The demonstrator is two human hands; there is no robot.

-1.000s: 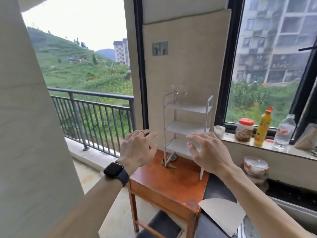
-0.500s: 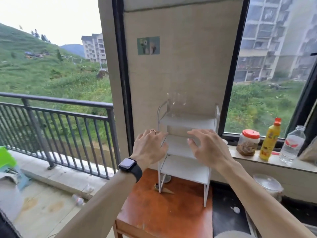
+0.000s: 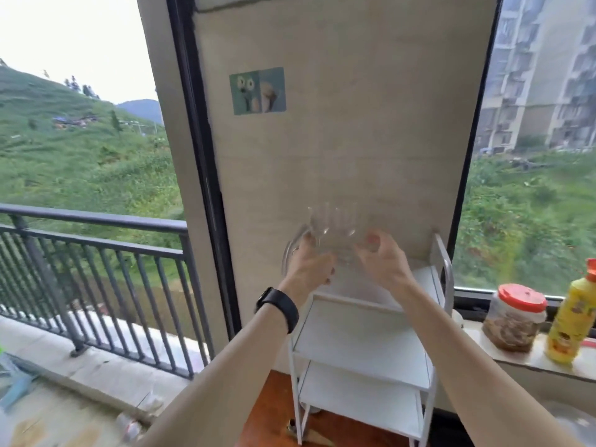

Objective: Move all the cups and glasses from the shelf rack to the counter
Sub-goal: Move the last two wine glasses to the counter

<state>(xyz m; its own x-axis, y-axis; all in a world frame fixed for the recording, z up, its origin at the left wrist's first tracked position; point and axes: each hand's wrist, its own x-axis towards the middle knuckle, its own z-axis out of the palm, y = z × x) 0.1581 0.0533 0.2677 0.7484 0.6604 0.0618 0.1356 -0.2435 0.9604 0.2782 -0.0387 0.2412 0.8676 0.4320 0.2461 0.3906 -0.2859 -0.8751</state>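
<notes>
I saw clear glasses standing upright, mouths up, on the top tier of the white shelf rack; blur hid whether there were two or three. My left hand and right hand curled their fingers around them; how firmly, I couldn't tell.

One white shelf rack stands with three shelves. At its top shelf, two hands meet clear glasses, their number unclear. Right of the rack stand one jar and one yellow bottle.
</notes>
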